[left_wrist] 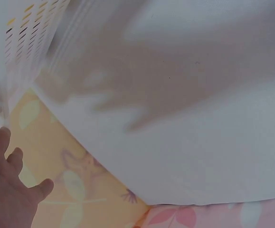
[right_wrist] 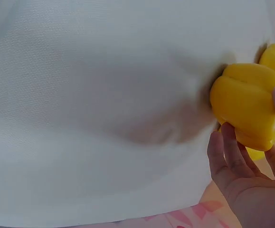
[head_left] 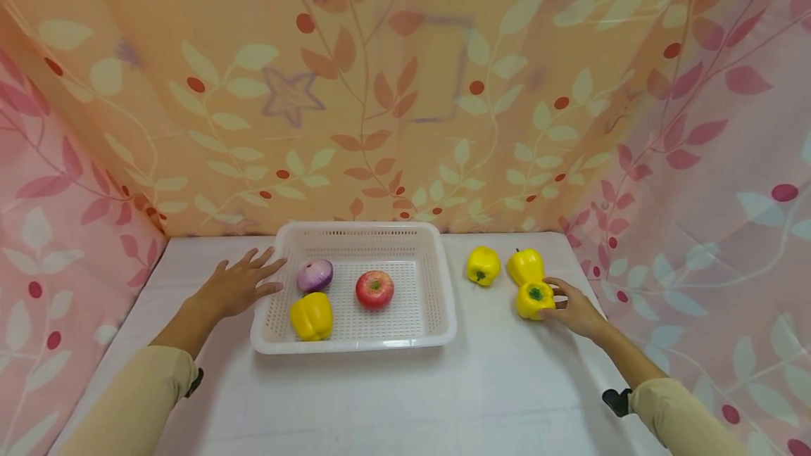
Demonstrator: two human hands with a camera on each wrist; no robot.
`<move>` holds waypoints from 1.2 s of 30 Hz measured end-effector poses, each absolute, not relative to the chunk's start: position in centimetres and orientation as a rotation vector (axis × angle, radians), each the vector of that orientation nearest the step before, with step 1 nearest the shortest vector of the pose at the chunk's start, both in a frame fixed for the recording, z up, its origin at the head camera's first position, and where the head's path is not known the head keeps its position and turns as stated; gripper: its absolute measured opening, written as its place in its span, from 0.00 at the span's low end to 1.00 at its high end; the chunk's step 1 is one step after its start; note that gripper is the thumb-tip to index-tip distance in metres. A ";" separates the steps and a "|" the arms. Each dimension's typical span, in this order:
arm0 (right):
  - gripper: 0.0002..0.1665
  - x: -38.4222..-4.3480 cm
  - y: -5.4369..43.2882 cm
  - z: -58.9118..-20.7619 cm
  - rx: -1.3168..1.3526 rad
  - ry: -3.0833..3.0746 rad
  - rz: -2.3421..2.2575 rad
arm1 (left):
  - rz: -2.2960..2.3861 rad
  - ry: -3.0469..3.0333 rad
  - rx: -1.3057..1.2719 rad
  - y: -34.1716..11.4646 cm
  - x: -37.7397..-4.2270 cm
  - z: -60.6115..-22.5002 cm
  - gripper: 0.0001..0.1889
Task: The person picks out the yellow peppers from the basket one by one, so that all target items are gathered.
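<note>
At the right of the head view my right hand (head_left: 578, 309) holds a yellow bell pepper (head_left: 535, 300), its green stem end facing up. The right wrist view shows the thumb on one side of this pepper (right_wrist: 246, 102) and curled fingers on the other. Right behind it lies a second yellow pepper (head_left: 526, 266), and a third pepper (head_left: 483, 266) sits to the left. My left hand (head_left: 237, 286) is spread with fingers extended at the left rim of a white plastic basket (head_left: 355, 345); nothing is in its grasp.
Inside the basket are a purple onion (head_left: 315, 276), a yellow bell pepper (head_left: 312, 317) and a red apple (head_left: 374, 290). A white cloth covers the table (head_left: 380, 400). Floral curtains (head_left: 393, 90) enclose the back and both sides.
</note>
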State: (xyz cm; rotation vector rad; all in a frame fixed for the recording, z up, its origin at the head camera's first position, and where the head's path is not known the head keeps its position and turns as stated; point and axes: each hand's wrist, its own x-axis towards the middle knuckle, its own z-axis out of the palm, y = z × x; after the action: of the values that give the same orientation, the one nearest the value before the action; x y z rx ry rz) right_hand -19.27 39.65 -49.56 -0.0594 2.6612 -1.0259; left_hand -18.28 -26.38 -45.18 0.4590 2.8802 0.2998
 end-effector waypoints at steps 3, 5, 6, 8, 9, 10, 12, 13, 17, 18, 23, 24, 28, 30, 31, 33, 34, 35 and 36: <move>0.48 -19.2 39.9 -49.9 -0.027 2.653 -1.039 | 0.315 2.881 0.456 -26.3 -18.3 -45.1 0.34; 0.49 -19.2 39.9 -49.9 -0.015 2.645 -1.054 | 0.317 2.883 0.451 -26.3 -18.2 -45.2 0.34; 0.49 -19.2 39.9 -49.9 -0.012 2.641 -1.059 | 0.320 2.885 0.451 -26.4 -18.2 -45.2 0.34; 0.48 -19.1 39.8 -49.9 -0.014 2.637 -1.064 | 0.326 2.889 0.453 -26.4 -18.2 -45.2 0.33; 0.48 -19.1 39.8 -49.9 -0.018 2.636 -1.066 | 0.324 2.889 0.454 -26.4 -18.2 -45.2 0.34; 0.47 -19.1 39.7 -49.9 -0.017 2.633 -1.069 | 0.324 2.887 0.456 -26.4 -18.3 -45.2 0.34; 0.47 -19.1 39.6 -49.7 -0.021 2.627 -1.069 | 0.330 2.882 0.457 -26.4 -18.3 -45.2 0.34; 0.47 -19.1 39.6 -49.6 -0.027 2.626 -1.062 | 0.325 2.879 0.458 -26.4 -18.3 -45.2 0.34; 0.49 -19.4 39.4 -49.0 -0.022 2.627 -0.999 | 0.321 2.872 0.452 -26.4 -18.2 -45.2 0.34; 0.50 -19.6 39.4 -48.9 -0.022 2.627 -0.976 | 0.321 2.872 0.451 -26.5 -18.2 -45.2 0.34; 0.51 -20.1 39.3 -47.8 -0.067 2.594 -0.876 | 0.324 2.872 0.450 -26.5 -18.3 -45.3 0.34; 0.51 -20.2 39.2 -47.5 -0.080 2.590 -0.857 | 0.324 2.872 0.452 -26.4 -18.3 -45.3 0.34; 0.51 -20.5 38.8 -45.9 -0.129 2.570 -0.819 | 0.310 2.878 0.463 -26.3 -18.2 -45.0 0.34; 0.51 -21.0 38.4 -45.0 -0.144 2.560 -0.817 | 0.302 2.881 0.467 -26.3 -18.2 -44.8 0.35; 0.51 -21.3 38.1 -44.6 -0.157 2.558 -0.816 | 0.296 2.882 0.466 -26.3 -18.2 -44.8 0.35; 0.52 -22.0 37.4 -43.6 -0.186 2.564 -0.808 | 0.293 2.881 0.460 -26.3 -18.2 -44.9 0.35; 0.51 -22.3 36.9 -43.0 -0.205 2.569 -0.807 | 0.292 2.881 0.456 -26.3 -18.2 -44.9 0.35; 0.51 -22.6 36.3 -42.4 -0.230 2.577 -0.807 | 0.294 2.880 0.454 -26.2 -18.2 -44.9 0.34; 0.52 -23.0 35.6 -41.8 -0.259 2.589 -0.809 | 0.295 2.880 0.452 -26.2 -18.1 -44.9 0.34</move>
State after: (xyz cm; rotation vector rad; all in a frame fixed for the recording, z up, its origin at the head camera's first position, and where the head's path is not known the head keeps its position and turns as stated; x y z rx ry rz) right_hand -22.98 35.65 -41.76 -0.2593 2.5890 -0.8092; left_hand -18.13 -26.24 -44.91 0.4518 2.8798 0.2949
